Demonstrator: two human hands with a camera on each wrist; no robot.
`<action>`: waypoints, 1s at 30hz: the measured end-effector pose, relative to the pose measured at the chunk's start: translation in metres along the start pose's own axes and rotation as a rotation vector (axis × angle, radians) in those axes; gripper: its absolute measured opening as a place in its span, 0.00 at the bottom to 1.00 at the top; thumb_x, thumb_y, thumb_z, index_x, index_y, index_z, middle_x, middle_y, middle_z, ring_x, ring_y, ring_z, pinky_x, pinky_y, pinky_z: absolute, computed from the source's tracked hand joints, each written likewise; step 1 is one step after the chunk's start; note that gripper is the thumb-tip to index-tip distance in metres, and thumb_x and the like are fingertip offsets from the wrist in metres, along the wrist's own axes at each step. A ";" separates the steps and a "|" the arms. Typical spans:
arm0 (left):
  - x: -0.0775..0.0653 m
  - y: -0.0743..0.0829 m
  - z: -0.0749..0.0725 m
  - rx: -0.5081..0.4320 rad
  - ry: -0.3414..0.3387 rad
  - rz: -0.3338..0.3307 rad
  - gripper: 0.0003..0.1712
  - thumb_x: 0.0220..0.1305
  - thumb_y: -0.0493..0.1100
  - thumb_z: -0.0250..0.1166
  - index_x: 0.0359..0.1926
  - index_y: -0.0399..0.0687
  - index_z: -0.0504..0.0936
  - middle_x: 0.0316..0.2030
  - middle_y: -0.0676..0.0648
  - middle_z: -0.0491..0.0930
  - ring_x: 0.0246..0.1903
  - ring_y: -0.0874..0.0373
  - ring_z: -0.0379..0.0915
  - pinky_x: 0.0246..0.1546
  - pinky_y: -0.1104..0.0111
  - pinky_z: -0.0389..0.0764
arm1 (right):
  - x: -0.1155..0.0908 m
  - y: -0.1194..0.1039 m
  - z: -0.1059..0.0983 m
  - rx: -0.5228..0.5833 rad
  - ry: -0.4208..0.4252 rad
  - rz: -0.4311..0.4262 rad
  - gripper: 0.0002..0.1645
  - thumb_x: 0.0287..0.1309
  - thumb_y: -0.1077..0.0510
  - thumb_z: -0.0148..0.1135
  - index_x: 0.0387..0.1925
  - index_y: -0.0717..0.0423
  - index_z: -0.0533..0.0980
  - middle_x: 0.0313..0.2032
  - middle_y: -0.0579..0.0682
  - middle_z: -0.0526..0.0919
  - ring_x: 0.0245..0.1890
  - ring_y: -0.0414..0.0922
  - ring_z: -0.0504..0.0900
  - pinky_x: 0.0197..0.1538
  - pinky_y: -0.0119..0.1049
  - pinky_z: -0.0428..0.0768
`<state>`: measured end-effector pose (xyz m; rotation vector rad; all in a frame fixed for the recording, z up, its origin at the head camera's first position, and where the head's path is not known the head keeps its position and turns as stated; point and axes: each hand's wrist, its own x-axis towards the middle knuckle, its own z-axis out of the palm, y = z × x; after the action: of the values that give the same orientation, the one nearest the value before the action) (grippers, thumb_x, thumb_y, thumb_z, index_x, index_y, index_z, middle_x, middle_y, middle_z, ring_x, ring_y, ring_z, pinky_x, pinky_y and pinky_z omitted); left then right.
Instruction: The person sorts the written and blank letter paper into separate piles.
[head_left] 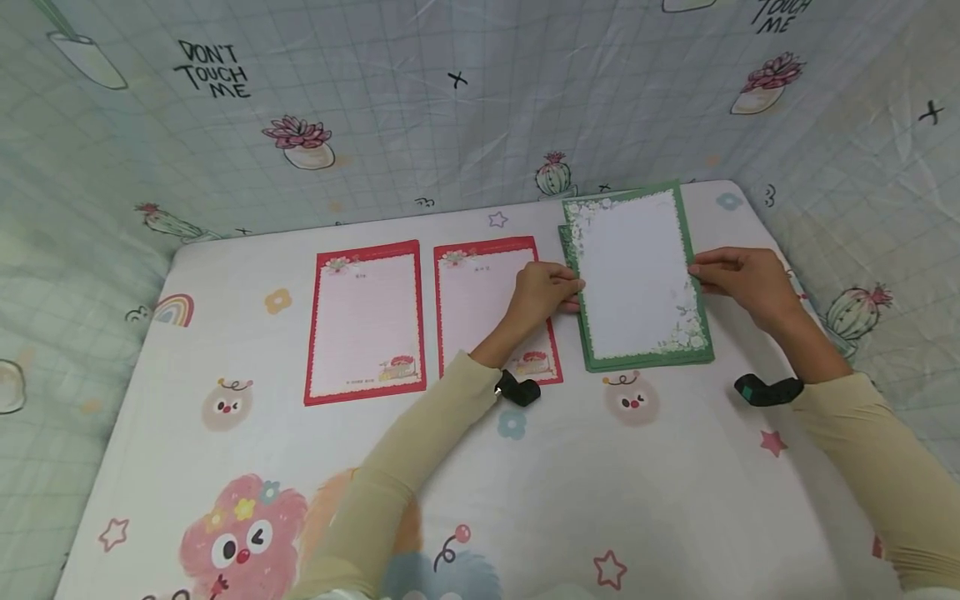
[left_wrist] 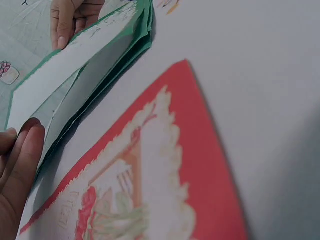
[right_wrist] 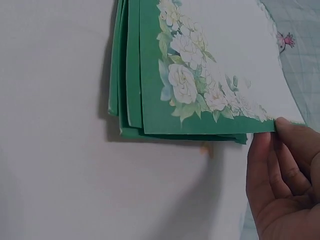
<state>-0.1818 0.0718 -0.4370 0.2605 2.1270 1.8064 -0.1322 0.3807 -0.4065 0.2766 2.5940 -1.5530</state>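
Observation:
A white sheet of paper with a green floral border (head_left: 637, 275) slants over a stack of similar green-edged sheets (right_wrist: 122, 100), its far edge raised. My right hand (head_left: 742, 279) pinches its right edge, thumb on the printed face and fingers beneath, as the right wrist view shows. On the opposite side my left hand (head_left: 543, 292) holds the left edge between thumb and fingertips. In the left wrist view, a gap opens between this sheet and the green-edged paper under it. Below my left wrist lies a red-bordered sheet (head_left: 476, 308), partly covered by my hand and forearm.
Another red-bordered sheet (head_left: 367, 325) lies flat farther left. A white tablecloth (head_left: 555, 492) with cartoon prints covers the table. Patterned fabric (head_left: 420, 125) hangs behind the table's far edge and along both sides.

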 end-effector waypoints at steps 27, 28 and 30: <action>0.002 0.003 -0.003 0.009 -0.078 -0.153 0.08 0.64 0.33 0.70 0.41 0.29 0.85 0.28 0.40 0.87 0.28 0.49 0.88 0.33 0.69 0.88 | 0.007 0.009 0.009 -0.186 -0.024 0.083 0.33 0.67 0.43 0.65 0.58 0.67 0.78 0.33 0.30 0.84 0.31 0.27 0.84 0.37 0.21 0.82; 0.003 0.003 -0.003 0.015 -0.080 -0.156 0.09 0.64 0.33 0.70 0.42 0.29 0.85 0.29 0.41 0.87 0.28 0.50 0.88 0.34 0.69 0.88 | 0.007 0.009 0.009 -0.193 -0.024 0.083 0.32 0.67 0.43 0.65 0.58 0.67 0.78 0.34 0.32 0.85 0.31 0.27 0.84 0.37 0.22 0.81; 0.003 0.003 -0.004 0.030 -0.082 -0.157 0.10 0.64 0.33 0.70 0.42 0.28 0.85 0.29 0.41 0.87 0.28 0.50 0.88 0.34 0.69 0.88 | 0.007 0.009 0.011 -0.199 -0.026 0.080 0.32 0.67 0.44 0.66 0.58 0.67 0.78 0.34 0.33 0.85 0.31 0.27 0.84 0.36 0.22 0.81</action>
<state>-0.1862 0.0694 -0.4343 0.1669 2.0579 1.6490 -0.1376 0.3760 -0.4207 0.3338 2.6558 -1.2535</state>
